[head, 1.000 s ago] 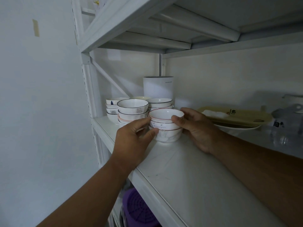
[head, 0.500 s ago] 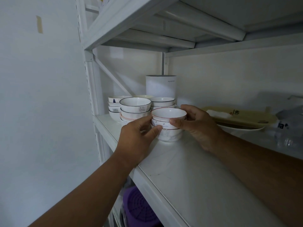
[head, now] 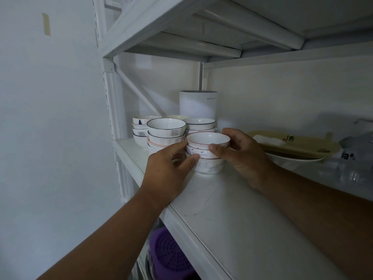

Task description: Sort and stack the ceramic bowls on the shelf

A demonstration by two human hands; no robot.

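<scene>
since the earlier pictures little had changed: both hands stayed on the same stack of red-rimmed bowls [head: 207, 150], and the stack sat in about the same spot on the white shelf [head: 242, 215], near its front left part, just right of the other bowl stacks.

the left hand [head: 167, 168] reached in from the lower left, thumb pressed against the stack's front side and fingers curled round its left side. the right hand [head: 242, 152] came from the right, thumb pinching the front between the upper rims, fingers wrapped behind the top bowl.

the held stack showed three bowls. behind it stood three more stacks: a front stack of dark-rimmed bowls [head: 166, 134] with about four visible, a left rear stack [head: 139, 130] of four, and a right rear stack [head: 199, 125] whose count could not be told. one white cylinder [head: 198, 105] stood at the back, one yellow tray [head: 298, 144] lay to the right, and one purple basket [head: 169, 253] sat below.
</scene>
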